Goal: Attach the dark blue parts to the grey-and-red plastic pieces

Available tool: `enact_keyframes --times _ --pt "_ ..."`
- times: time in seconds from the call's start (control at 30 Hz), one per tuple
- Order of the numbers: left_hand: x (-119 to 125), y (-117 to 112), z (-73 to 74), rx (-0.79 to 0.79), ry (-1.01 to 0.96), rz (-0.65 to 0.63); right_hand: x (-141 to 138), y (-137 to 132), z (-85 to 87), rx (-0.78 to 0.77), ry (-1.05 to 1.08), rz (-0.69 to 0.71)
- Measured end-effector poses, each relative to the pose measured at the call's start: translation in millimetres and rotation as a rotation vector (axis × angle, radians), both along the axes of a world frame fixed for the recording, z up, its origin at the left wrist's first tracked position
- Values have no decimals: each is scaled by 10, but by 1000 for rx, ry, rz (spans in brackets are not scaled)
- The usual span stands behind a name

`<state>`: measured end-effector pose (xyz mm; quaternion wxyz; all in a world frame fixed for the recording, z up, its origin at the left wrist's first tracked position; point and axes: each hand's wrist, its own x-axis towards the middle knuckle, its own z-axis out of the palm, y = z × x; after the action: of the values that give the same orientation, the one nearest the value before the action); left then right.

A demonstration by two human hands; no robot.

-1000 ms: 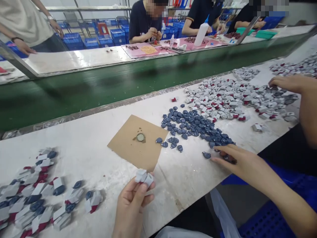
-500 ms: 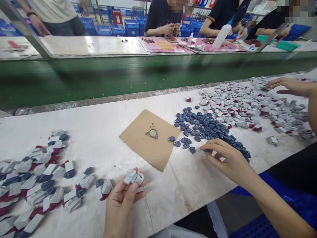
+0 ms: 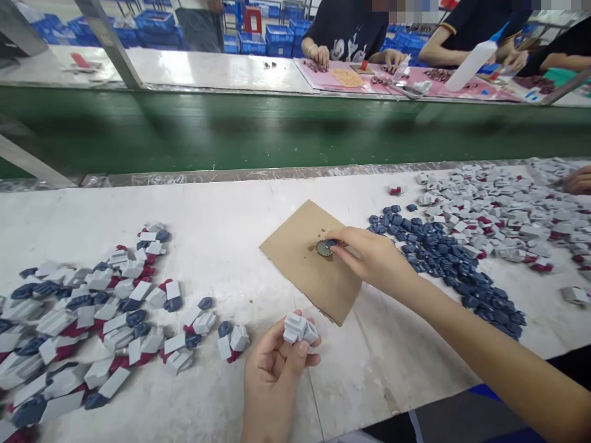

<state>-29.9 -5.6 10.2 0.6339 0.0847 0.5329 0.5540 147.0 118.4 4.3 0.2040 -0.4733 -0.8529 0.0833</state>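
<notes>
My left hand is closed on a small grey plastic part, held up just above the table's near edge. My right hand pinches a small dark blue piece and holds it against a bottle cap that lies on a brown cardboard sheet. A pile of dark blue pieces spreads to the right of the cardboard. Beyond that pile lies a heap of grey and red parts. At the left lie several assembled grey, red and blue parts.
A green conveyor belt runs across behind the white table. Past it, people sit at a second bench with pink mats and a white squeeze bottle. Another person's hand rests at the right edge. Blue crates stand behind.
My right hand picked a blue piece from the pile and moved left to the bottle cap on the cardboard. My left hand kept hold of the grey part. The view shifted left.
</notes>
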Motion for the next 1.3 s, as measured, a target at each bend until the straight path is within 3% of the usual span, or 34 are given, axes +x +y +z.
enact_keyframes --times 0.17,0.33,0.47,0.57,0.77,1.1,1.3 --pt "-26 30 10 -13 -60 1 -39 -16 41 19 -30 34" --pt "-35 48 42 -30 -77 11 -128 -302 348 8 247 5" --pt "-11 40 115 -26 -111 1 -211 -582 605 -145 378 159" --pt "9 28 169 -39 -107 -11 -259 -676 692 -183 407 249" --pt "45 0 223 -24 -65 3 -272 -720 670 -206 435 283" --pt "51 -58 173 38 77 -36 -232 -808 654 -182 428 295" --pt "92 -77 158 119 66 -22 -291 -863 522 -144 525 264"
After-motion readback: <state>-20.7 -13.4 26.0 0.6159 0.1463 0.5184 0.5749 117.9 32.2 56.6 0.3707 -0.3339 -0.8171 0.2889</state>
